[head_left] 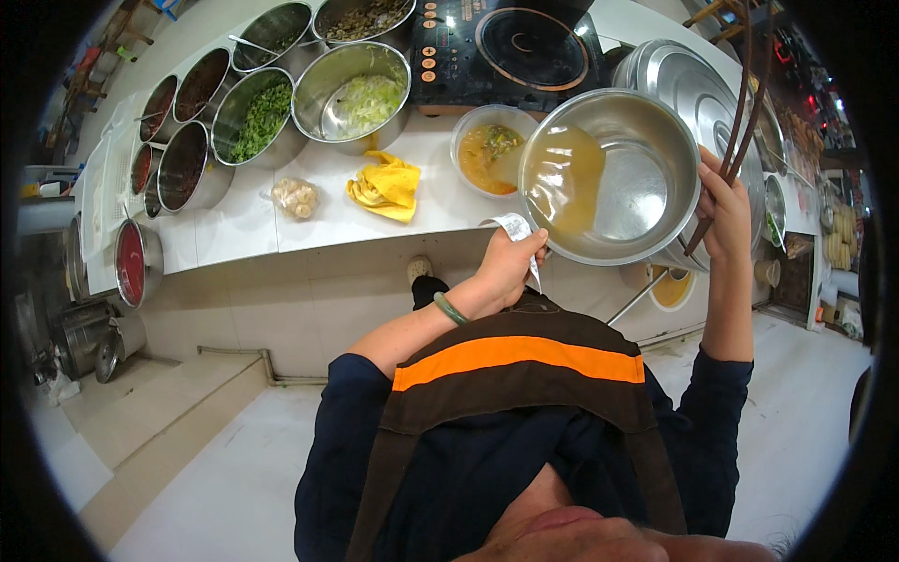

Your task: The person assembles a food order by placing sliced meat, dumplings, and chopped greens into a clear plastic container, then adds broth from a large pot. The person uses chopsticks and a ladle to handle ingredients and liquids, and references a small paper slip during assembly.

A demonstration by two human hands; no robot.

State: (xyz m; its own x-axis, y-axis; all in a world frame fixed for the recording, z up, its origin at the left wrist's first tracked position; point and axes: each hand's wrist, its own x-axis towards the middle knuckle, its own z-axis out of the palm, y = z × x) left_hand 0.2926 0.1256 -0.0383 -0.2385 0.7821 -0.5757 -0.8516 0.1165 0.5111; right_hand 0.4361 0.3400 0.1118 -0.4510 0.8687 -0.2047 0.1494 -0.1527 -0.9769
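Observation:
A round steel basin (635, 192) with clear yellowish broth (562, 183) pooled at its left side is held between my hands, tilted left. Its left rim overlaps a clear plastic bowl (487, 110) of orange soup with greens on the counter. My left hand (506, 267) is closed at the basin's near left edge, with a white paper slip (515, 228) also in its fingers. At the right rim, my right hand (724, 208) grips the basin and a pair of long dark chopsticks (697, 239), which point up past the basin. Some fingers are hidden behind it.
Beyond the plastic bowl sits a black induction cooker (449, 89). Left are a yellow cloth (386, 187), a bagged lump (295, 199) and several steel pots, one with chopped greens (257, 122). Large steel lids (688, 89) lie right of the cooker. The counter edge (375, 236) runs before me.

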